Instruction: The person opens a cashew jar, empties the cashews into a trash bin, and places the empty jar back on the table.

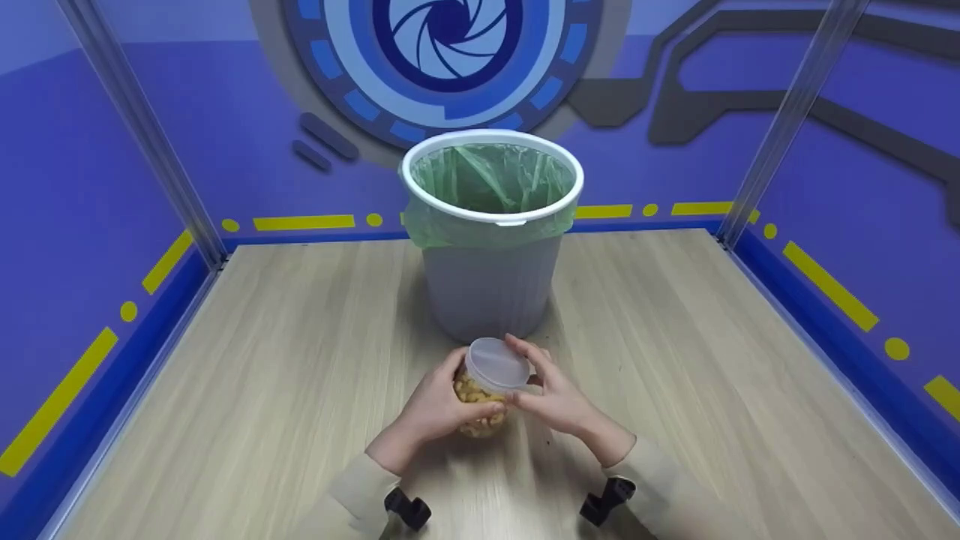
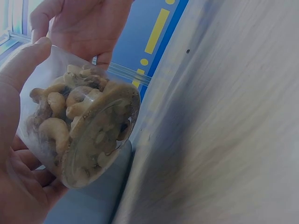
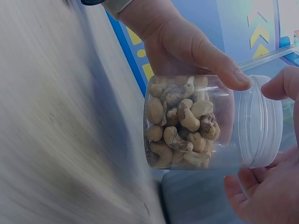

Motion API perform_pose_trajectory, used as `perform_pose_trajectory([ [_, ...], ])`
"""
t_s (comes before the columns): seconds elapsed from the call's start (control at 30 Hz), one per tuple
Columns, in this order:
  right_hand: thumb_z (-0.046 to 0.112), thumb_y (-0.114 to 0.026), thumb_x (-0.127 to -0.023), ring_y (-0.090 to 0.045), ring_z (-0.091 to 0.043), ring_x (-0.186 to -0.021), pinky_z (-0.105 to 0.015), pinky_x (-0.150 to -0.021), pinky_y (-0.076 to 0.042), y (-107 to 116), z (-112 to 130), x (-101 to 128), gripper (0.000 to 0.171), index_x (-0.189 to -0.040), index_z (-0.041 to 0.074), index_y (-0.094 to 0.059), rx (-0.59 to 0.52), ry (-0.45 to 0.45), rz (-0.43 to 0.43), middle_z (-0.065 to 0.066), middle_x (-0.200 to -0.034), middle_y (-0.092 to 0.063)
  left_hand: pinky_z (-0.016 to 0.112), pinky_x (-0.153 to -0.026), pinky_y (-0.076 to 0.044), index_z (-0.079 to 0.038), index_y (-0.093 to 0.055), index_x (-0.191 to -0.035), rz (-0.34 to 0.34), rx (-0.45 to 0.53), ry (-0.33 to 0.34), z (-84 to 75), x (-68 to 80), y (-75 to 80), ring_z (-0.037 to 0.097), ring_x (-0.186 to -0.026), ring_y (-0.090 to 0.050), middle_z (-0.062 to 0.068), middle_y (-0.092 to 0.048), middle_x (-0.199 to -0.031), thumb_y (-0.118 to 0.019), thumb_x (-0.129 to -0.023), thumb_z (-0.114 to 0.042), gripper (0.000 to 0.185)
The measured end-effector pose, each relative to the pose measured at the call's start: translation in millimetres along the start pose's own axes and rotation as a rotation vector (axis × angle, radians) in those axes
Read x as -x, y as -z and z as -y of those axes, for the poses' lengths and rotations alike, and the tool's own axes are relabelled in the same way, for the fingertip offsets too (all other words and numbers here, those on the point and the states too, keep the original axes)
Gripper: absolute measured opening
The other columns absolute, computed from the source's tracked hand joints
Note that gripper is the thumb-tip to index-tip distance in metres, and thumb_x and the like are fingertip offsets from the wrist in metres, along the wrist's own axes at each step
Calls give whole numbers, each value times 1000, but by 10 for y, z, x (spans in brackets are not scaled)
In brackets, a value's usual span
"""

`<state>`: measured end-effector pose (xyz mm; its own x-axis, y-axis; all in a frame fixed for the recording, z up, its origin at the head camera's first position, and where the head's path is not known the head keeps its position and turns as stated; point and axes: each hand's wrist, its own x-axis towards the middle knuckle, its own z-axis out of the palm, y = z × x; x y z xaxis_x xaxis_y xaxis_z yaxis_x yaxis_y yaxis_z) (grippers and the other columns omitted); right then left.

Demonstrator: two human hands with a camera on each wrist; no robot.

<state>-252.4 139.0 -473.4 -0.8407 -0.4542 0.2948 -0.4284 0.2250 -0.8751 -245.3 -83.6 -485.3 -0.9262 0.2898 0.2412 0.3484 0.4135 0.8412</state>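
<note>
Left hand (image 1: pixel 433 409) grips the jar (image 1: pixel 486 390) of cashews (image 3: pixel 180 121) above the table (image 1: pixel 712 375); right hand (image 1: pixel 556 397) curls round its lid (image 1: pixel 497 363), seemingly still on. Bin (image 1: pixel 491 232) stands at 12 o'clock, just beyond

We see the tabletop (image 2: pixel 224 140) smeared by blur beside the left hand (image 2: pixel 14 186), which the wrist picture's edge cuts off, while in the head view both hands' fingers cover much of the jar (image 1: pixel 484 390) between them.
</note>
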Motion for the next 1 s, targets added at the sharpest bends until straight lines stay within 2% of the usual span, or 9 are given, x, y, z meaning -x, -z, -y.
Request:
perform_pose_trajectory([
  [0.07,9,-71,-88,-37,-32,-138,-42,-106,-47,-2,2,3,79,-155,-7,-33,2,-2,9,-30,-158,-35,47,-97,-51,-10,-50,-145,0,1,0,-1,2,4,25,-113,-65,9,-67,-130,-91,-76,-41,86],
  [0.17,15,-75,-90,-40,-35,-137,-46,-106,-47,-9,9,5,85,-158,-5,-28,-5,-37,10,-30,-160,-33,48,-97,-52,-9,-50,-145,-3,-5,-1,-1,3,8,26,-113,-65,10,-67,-130,-91,-76,-41,86],
  [0.3,19,-82,-87,-50,-28,-121,-34,-96,-50,-26,18,-11,88,-155,-4,-31,-31,-101,-24,-29,-149,-40,48,-98,-52,-10,-51,-145,-5,-4,5,-5,0,6,27,-113,-65,11,-68,-129,-91,-76,-43,87],
  [0.43,16,-85,-84,-45,-21,-114,-28,-87,-47,-44,24,-28,81,-147,-5,-39,-41,-115,-69,-25,-135,-46,48,-98,-51,-10,-51,-145,-3,7,6,-4,-8,-3,26,-113,-65,10,-68,-127,-91,-75,-45,88],
  [0.57,15,-84,-84,-45,-17,-112,-24,-84,-46,-47,34,-24,76,-145,-5,-42,-37,-110,-78,-24,-135,-46,47,-98,-51,-10,-51,-145,-4,9,1,0,-8,-5,25,-113,-65,10,-68,-127,-91,-75,-46,88],
  [0.87,13,-79,-89,-45,-21,-121,-23,-87,-51,-26,41,-9,75,-150,-6,-40,-50,-69,-32,-27,-148,-42,48,-97,-51,-11,-50,-146,-2,10,14,13,-2,0,26,-114,-64,11,-67,-130,-91,-75,-44,89],
  [1.0,10,-77,-88,-42,-30,-131,-27,-93,-50,-20,32,-11,74,-149,-7,-41,-38,-37,-29,-29,-153,-41,49,-97,-51,-12,-51,-145,1,-9,20,3,-3,0,27,-114,-64,10,-67,-130,-91,-75,-43,88],
])
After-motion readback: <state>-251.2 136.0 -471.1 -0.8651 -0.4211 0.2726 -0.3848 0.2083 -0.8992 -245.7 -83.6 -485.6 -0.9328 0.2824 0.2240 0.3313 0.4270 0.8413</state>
